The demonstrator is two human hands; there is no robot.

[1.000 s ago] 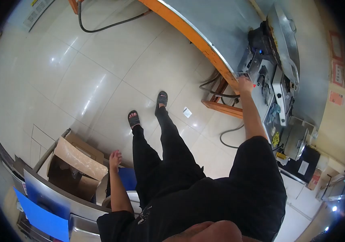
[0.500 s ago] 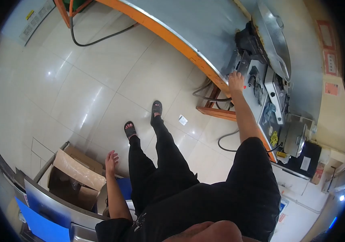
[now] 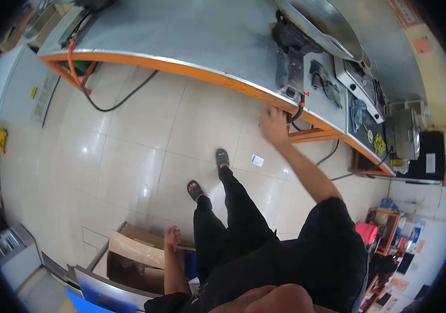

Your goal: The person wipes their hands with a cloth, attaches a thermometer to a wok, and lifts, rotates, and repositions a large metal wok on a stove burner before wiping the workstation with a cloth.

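My right hand (image 3: 273, 125) is below the front edge of the metal-topped table (image 3: 181, 31), its fingers apart and holding nothing. Just beyond it, a black hose with a red end (image 3: 301, 101) joins the burner unit (image 3: 292, 75) on the tabletop. A large wok (image 3: 327, 26) tilts above that burner. Low on the left, my left hand (image 3: 172, 236) hangs beside an open cardboard box (image 3: 134, 261), fingers loosely spread with nothing in them.
A white gas stove (image 3: 358, 88), dark cloth (image 3: 326, 83) and blue cloth (image 3: 357, 113) lie on the table's right part. Hoses hang below it. A small white paper (image 3: 257, 160) lies on the tiled floor. Pink item (image 3: 366, 232) at right.
My right hand has come away from the burner control to in front of the table edge. The view has turned, showing more table on the left and shelves at right.
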